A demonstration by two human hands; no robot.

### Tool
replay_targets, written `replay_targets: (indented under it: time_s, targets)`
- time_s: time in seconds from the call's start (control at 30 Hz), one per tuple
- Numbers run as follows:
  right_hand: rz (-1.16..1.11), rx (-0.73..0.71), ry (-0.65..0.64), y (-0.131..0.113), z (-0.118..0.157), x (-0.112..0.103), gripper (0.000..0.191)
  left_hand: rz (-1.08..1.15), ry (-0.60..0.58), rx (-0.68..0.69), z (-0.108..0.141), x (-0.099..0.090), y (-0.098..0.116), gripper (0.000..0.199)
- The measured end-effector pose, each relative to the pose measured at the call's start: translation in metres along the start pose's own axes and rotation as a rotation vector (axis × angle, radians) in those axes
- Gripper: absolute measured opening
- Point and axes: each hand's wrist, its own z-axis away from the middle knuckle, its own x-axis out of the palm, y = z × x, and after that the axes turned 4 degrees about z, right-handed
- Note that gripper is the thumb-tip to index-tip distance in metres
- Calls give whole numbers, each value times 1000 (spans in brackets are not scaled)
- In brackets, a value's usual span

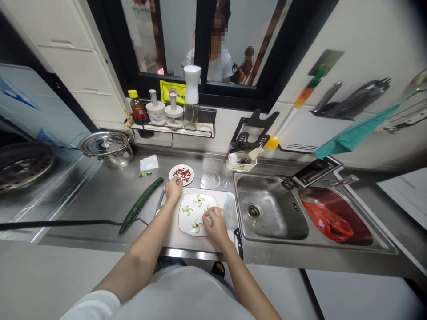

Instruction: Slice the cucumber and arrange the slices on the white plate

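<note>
1. White shirt point(180, 293) is nearest.
2. Left hand point(173, 189), fingers bunched, meets the red pieces point(182, 173); grip hidden.
3. Right hand point(215, 223) curls narrowly over the square plate point(198, 214), beside cucumber slices point(197, 226); I cannot tell its grip.

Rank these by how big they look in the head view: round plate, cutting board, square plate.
1. Cutting board, largest
2. Square plate, resting on it
3. Round plate, smallest
</note>
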Motion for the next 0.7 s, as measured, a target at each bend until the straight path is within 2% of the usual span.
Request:
replay_targets:
  time_s: [0.3,0.7]
  targets:
    - [18,-7,-4,0,5,-3,14,-228,-80,71,-28,1,3,28]
    - [31,-28,15,2,10,-6,13,-387,-139,194,-41,9,3,29]
